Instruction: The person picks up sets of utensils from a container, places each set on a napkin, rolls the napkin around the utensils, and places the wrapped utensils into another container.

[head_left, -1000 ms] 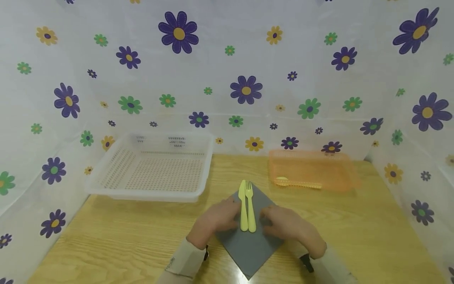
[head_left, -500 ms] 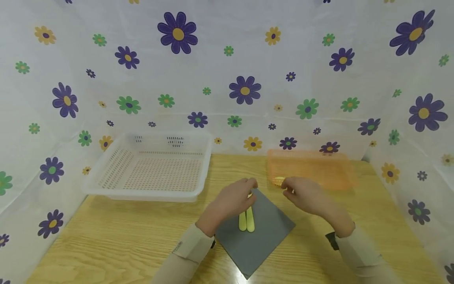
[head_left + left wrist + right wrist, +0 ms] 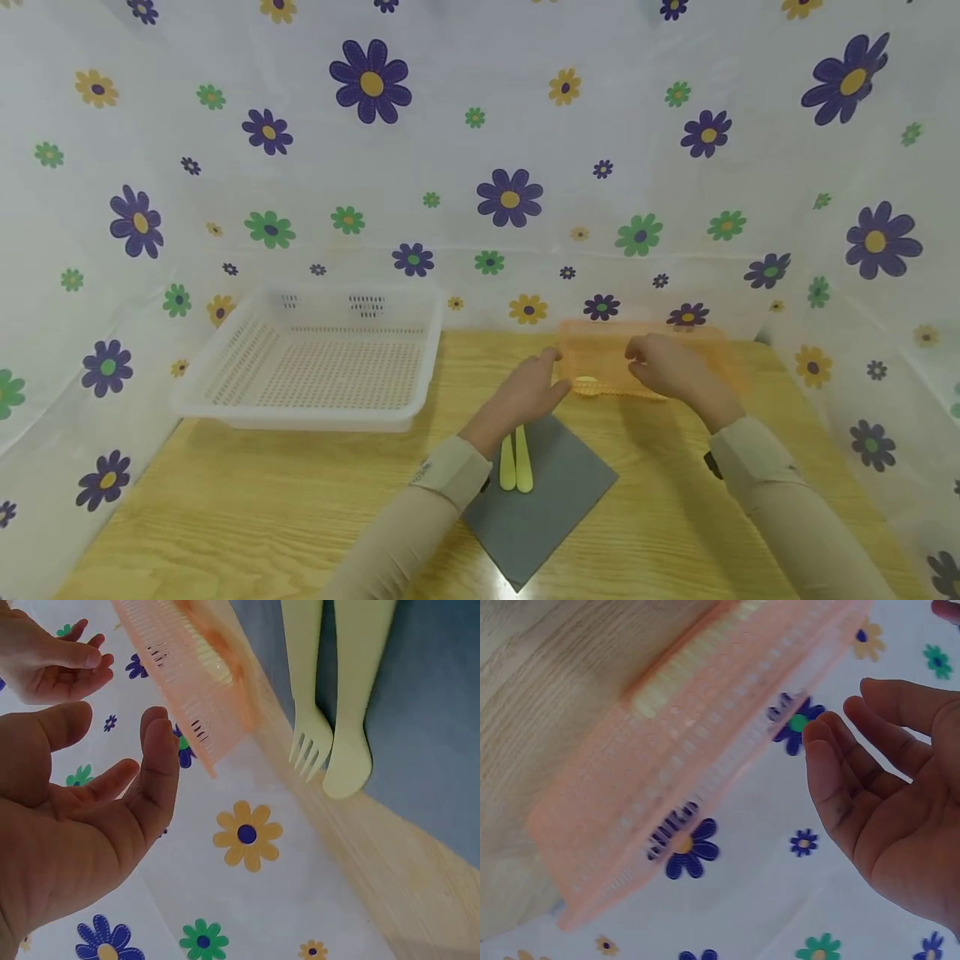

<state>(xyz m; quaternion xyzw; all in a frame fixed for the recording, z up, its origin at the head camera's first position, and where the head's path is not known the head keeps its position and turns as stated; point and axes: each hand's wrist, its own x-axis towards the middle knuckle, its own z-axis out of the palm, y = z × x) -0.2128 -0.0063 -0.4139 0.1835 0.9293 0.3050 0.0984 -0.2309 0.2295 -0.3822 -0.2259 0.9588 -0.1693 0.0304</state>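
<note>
My left hand (image 3: 528,387) hovers over the far corner of a dark grey square mat (image 3: 555,492), near the orange basket's left end, fingers loosely bent and holding nothing. Above the orange basket (image 3: 716,367) hangs my right hand (image 3: 667,367), its fingers relaxed around bare air. In that basket lies a pale yellow spoon (image 3: 587,386), partly seen through the wall. A yellow fork (image 3: 309,735) and a yellow knife (image 3: 352,742) lie side by side on the mat; in the head view my left hand hides their upper ends.
A white perforated basket (image 3: 420,408) stands at the back left of the wooden table (image 3: 300,517). Behind and at both sides hangs a white sheet (image 3: 450,150) printed with flowers.
Both hands have left the sides of the mat and moved forward and right, the right one over the orange basket. The fork, knife and mat stay in place.
</note>
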